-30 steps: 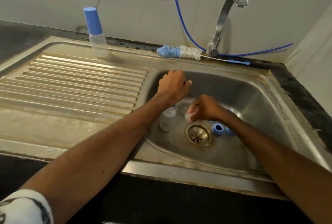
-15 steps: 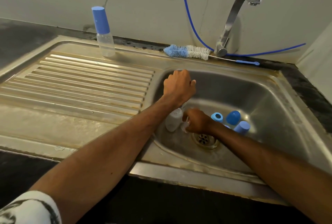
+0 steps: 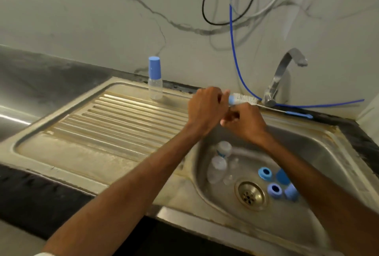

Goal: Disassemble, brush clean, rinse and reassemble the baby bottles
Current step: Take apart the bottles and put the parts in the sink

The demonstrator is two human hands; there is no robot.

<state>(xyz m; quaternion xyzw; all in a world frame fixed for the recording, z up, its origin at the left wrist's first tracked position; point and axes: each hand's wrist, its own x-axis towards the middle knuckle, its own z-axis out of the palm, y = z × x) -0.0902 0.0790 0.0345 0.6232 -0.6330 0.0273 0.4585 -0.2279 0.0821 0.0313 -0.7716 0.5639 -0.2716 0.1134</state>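
Both hands are raised over the sink's [image 3: 307, 138] back left corner, close together. My right hand [image 3: 245, 125] pinches a small pale piece, seemingly a clear teat [image 3: 223, 122], blurred. My left hand [image 3: 206, 108] has curled fingers right in front of the blue tip of the bottle brush [image 3: 244, 99]; whether it holds anything is unclear. Down in the basin lie two clear open bottles [image 3: 217, 168], loose clear teats [image 3: 233, 161], two blue rings [image 3: 265, 173] and two blue caps [image 3: 291, 192]. One assembled bottle with a blue cap [image 3: 155, 83] stands on the drainboard.
The tap [image 3: 284, 71] rises at the back right, with a blue hose [image 3: 234, 54] running down the wall past it. The drain [image 3: 250, 195] sits at the basin's front. The ribbed drainboard [image 3: 114, 124] stretches left; dark counter surrounds the sink.
Both hands rose out of the basin toward the back ledge, the right one bringing a small clear piece up with it. The bottle the left hand touched lies in the sink. The camera tilted upward.
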